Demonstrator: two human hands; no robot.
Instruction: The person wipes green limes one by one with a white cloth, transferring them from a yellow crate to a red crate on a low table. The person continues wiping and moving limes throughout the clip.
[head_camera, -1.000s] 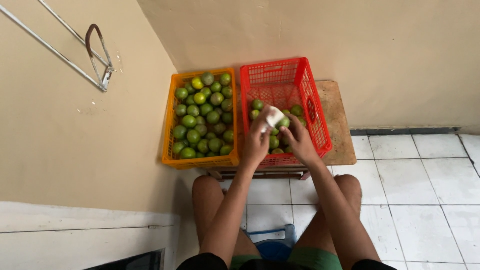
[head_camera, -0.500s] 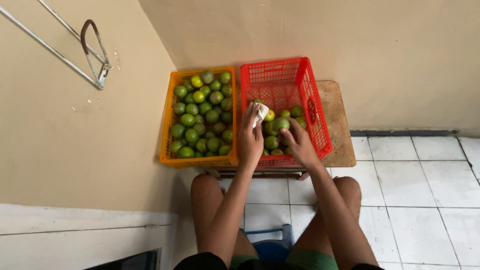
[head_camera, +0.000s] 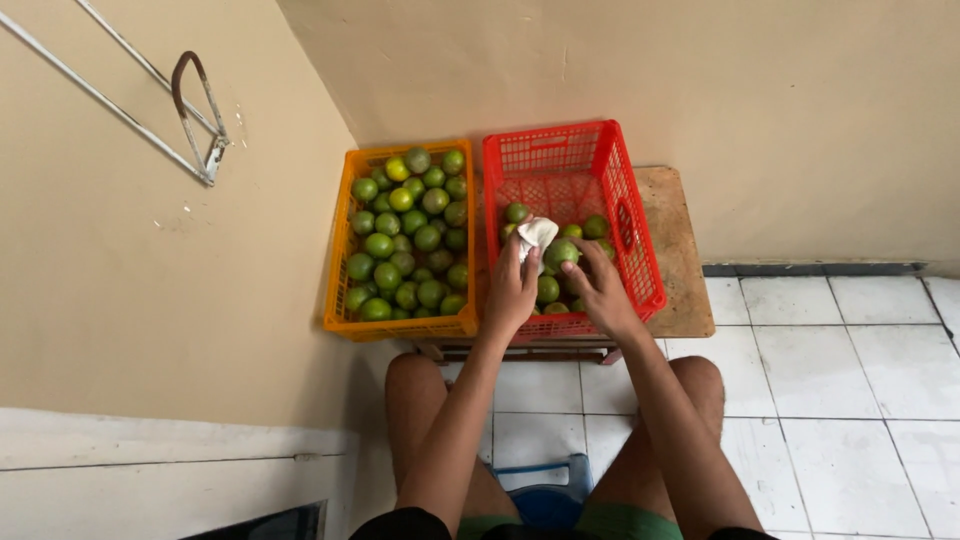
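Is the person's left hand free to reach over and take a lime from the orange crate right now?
Probably not at once: the left hand grips a white cloth over the red crate. The orange crate sits open alongside, nothing covering its limes.

Two open plastic crates stand side by side, touching, on a low wooden stand against the wall: an orange crate (head_camera: 340, 270) on the left, full of green limes, and a red crate (head_camera: 560, 155), partly filled. No labels, signs or screens show.
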